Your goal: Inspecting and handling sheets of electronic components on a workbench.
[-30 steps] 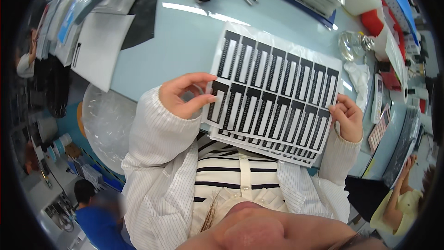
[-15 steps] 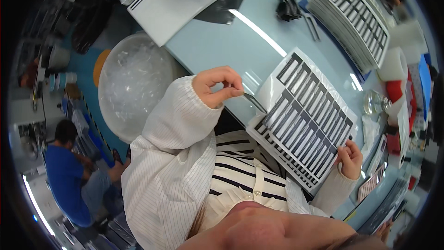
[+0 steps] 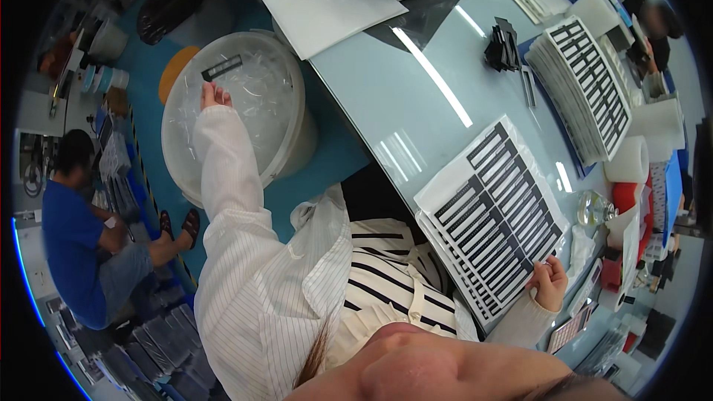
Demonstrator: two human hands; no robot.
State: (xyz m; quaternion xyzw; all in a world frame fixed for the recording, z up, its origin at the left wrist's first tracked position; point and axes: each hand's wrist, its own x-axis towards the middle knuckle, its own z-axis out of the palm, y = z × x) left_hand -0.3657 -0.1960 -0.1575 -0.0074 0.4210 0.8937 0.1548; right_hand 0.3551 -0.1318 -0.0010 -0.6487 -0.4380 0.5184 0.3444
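My left hand (image 3: 215, 95) reaches out over a round white bin (image 3: 293, 115), its fingers bunched at the end of a thin black strip (image 3: 223, 68) with a pale window. Clear plastic scraps (image 3: 256, 96) fill the bin beneath it. On the table's near edge lies a stack of printed sheets with rows of black-and-white strips (image 3: 512, 200). The upper left corner of the top sheet is plain white. My right hand (image 3: 548, 282) pinches the right edge of this sheet, fingers curled.
Across the pale glossy table (image 3: 371, 89) stand a tall stack of similar sheets (image 3: 572, 96), a pile of black pieces (image 3: 503, 44) and a glass bottle (image 3: 594, 208). White plastic-wrapped sheets (image 3: 327, 4) overhang the far left edge. A person in a blue shirt (image 3: 70, 245) sits at left.
My left hand has swung left from beside the sheets to above the bin, carrying the black strip. My right hand stays at the sheet's edge. The view has shifted somewhat.
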